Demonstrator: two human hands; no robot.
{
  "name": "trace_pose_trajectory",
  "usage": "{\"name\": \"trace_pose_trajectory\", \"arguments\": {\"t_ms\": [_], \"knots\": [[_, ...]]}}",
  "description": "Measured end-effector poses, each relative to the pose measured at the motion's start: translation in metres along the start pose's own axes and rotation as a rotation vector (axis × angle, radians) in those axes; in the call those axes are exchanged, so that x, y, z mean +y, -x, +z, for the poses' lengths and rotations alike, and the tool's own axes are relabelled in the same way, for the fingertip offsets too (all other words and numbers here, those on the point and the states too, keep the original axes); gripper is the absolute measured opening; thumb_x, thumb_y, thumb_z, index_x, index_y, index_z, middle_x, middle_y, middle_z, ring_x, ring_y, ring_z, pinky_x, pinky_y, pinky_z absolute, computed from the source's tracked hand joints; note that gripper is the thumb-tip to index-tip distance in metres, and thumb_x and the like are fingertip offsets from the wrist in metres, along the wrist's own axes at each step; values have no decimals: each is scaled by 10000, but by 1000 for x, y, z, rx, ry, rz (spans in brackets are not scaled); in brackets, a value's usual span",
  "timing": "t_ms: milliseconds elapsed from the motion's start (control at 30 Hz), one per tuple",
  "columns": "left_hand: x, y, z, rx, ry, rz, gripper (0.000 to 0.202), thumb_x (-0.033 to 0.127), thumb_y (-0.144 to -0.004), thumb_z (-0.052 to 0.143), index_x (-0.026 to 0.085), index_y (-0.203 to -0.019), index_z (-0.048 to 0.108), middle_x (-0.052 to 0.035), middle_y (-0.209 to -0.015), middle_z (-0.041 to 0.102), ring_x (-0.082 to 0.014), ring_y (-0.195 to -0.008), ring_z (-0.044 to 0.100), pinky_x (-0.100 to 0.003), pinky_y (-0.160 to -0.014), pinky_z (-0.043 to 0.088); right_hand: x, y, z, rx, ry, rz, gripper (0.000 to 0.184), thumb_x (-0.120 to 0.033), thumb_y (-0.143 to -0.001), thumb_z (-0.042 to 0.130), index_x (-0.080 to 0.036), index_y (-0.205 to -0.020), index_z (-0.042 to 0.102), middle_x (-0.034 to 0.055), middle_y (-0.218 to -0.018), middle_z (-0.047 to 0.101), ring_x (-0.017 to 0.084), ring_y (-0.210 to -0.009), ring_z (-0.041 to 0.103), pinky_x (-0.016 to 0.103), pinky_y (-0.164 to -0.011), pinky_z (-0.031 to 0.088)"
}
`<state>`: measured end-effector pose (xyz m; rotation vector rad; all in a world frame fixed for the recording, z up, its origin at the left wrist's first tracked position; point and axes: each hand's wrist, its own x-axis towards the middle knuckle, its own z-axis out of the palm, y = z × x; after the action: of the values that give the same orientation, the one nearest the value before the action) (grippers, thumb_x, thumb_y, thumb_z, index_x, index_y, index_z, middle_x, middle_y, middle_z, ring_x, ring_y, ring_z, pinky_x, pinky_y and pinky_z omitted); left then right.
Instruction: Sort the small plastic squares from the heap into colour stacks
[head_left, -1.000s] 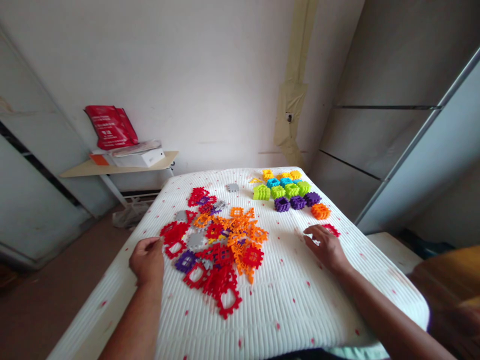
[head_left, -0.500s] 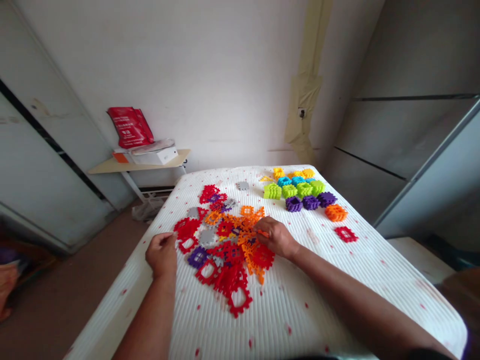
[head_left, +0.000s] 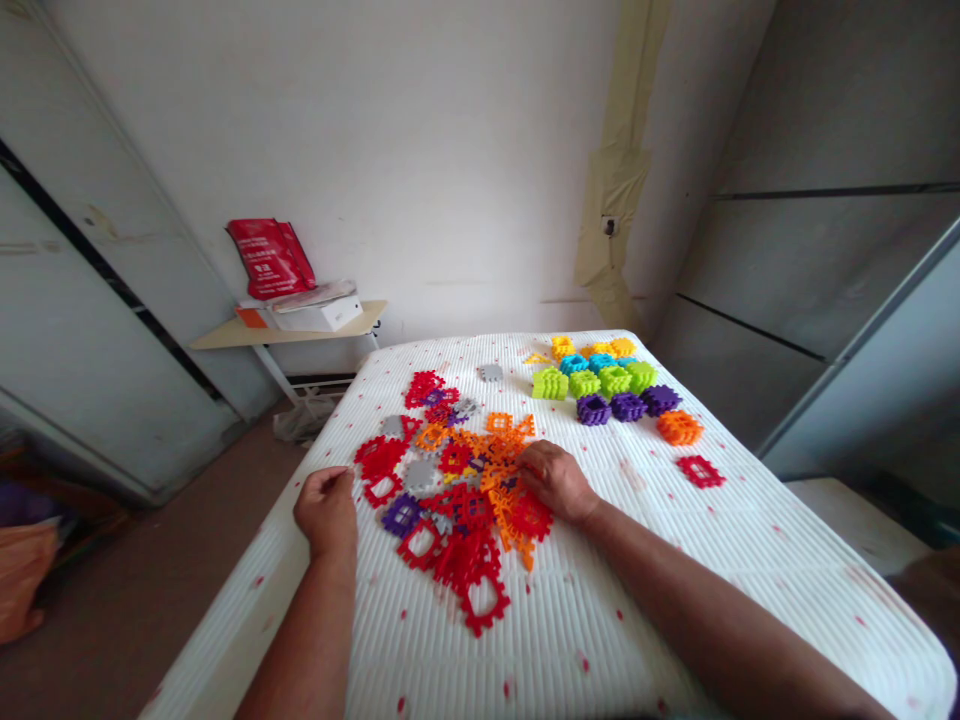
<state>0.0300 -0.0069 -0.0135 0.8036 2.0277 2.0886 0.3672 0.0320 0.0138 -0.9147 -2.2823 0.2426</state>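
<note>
A loose pile of flat notched plastic building tiles, mostly red tiles (head_left: pixel 481 600) and orange tiles (head_left: pixel 501 448), lies mid-table. My right hand (head_left: pixel 559 480) is at the pile's right side, its fingers curled down on an orange tile that they mostly hide. My left hand (head_left: pixel 326 505) rests by the left edge of the pile, fingers curled in and thumb against them. Nothing shows in it. Close to it are a red tile with a round hole (head_left: pixel 382 489) and a purple window tile (head_left: pixel 403 515). Grey tiles (head_left: pixel 421 475) lie among the others.
Sorted stacks stand at the back right: yellow (head_left: pixel 622 347), blue (head_left: pixel 574 364), green (head_left: pixel 550 384), purple (head_left: pixel 628 406) and orange (head_left: pixel 680 428). A single red tile (head_left: pixel 700 471) lies in front of them. A small side table (head_left: pixel 225 338) holds a red bag (head_left: pixel 270 258) and a white box (head_left: pixel 322 312).
The whole view has shifted slightly. My right hand's fingers have settled lower over the orange tiles, and the orange piece seen at the fingertips is now mostly hidden. My left hand has barely moved.
</note>
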Motion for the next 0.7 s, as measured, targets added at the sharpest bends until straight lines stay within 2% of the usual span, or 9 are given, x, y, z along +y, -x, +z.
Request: {"name": "trace_pose_trajectory", "arguments": {"t_ms": [167,333,400,533,633,700], "knots": [[-2,-1,0,-8,1,-1,227,315,-534,626,156,-695,614,30,-583,537,-133,-571,494,-306,-623,436,11,-4,-1,48,-4,78,157,-127,-811,481,-180,-808,629,51,-799,641,160,-783,576,263,-733,443],[1,1,0,-9,-28,-2,218,309,-534,624,160,-693,619,21,-591,557,-148,-585,518,-316,-632,454,32,-38,-4,59,69,208,197,-115,-787,511,-167,-893,669,71,-902,674,170,-844,599,275,-785,452],[6,2,0,-3,-41,-5,207,300,-532,620,160,-684,618,20,-589,561,-149,-585,522,-317,-637,457,35,-57,-2,-17,130,231,215,-136,-796,521,-180,-936,679,68,-973,679,178,-919,596,279,-832,444],[14,5,-1,-4,-58,-31,191,271,-519,627,157,-672,625,25,-576,564,-142,-577,519,-308,-633,454,29,-90,5,-310,307,265,307,-267,-819,553,-227,-1110,640,50,-1135,643,193,-1051,559,274,-849,447],[14,4,-1,10,-69,-70,209,250,-509,648,158,-697,639,42,-559,553,-133,-564,502,-301,-622,445,24,-106,12,-401,362,322,381,-404,-744,639,-244,-1090,654,59,-1074,668,231,-997,594,309,-789,477],[8,1,1,16,-69,-95,234,250,-510,658,167,-728,652,50,-552,549,-130,-554,493,-303,-618,439,24,-114,17,-438,395,339,419,-431,-704,673,-248,-1080,651,62,-1093,660,243,-995,600,323,-776,481]]}}
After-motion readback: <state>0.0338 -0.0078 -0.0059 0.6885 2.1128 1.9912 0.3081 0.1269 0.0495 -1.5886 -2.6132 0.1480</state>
